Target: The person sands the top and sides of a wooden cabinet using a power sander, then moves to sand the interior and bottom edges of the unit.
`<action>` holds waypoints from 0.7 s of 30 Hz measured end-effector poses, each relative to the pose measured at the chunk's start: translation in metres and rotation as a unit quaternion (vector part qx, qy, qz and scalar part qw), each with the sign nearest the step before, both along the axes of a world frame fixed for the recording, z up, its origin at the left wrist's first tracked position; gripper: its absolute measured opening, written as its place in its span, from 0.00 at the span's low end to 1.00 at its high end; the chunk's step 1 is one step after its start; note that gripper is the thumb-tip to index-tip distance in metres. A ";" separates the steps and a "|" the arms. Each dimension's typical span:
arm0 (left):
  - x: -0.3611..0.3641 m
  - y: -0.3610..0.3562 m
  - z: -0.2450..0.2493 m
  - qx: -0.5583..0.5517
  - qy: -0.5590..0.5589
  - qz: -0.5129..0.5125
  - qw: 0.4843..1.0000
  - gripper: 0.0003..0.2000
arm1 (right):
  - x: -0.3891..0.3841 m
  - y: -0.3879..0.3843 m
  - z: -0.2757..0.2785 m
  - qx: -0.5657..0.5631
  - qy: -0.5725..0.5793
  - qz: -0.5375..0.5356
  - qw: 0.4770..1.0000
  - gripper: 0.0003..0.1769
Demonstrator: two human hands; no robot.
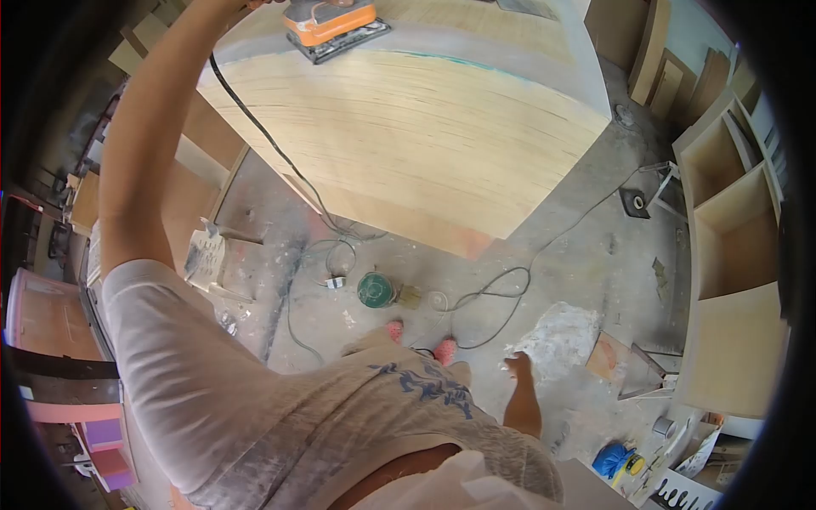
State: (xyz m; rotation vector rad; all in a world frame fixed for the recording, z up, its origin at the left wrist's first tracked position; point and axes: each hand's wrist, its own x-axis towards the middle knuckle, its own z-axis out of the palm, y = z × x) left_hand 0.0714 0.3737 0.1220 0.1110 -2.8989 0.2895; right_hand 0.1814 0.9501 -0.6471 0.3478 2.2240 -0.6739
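Note:
An orange electric sander with a dark flat pad rests on the greyish, filler-coated band along the top of a large pale plywood piece. My left arm reaches up to it. At the top edge my left hand is mostly cut off, but skin shows over the sander's top, where the hand grips it. A black cord hangs down past the plywood's left side. My right hand hangs low at my side over the floor, fingers loosely bent and apart, holding nothing visible.
Cords loop across the dusty floor near my feet. A green-topped can stands in front of them. To the right are a wooden cabinet, a white powder patch and a blue bag. A small stained stool stands left.

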 end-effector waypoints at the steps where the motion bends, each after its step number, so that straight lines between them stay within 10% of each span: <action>1: 0.003 0.009 -0.002 -0.025 0.027 -0.011 0.999 0.42 | -0.006 0.002 0.018 0.003 0.018 -0.029 0.999 0.33; 8: -0.051 0.047 -0.017 -0.042 0.065 -0.175 0.982 0.46 | 0.005 -0.045 0.047 0.007 0.113 0.144 0.983 0.32; 21: 0.009 -0.032 -0.008 -0.046 0.065 -0.158 0.984 0.45 | 0.045 -0.062 0.013 -0.022 0.074 0.179 0.981 0.33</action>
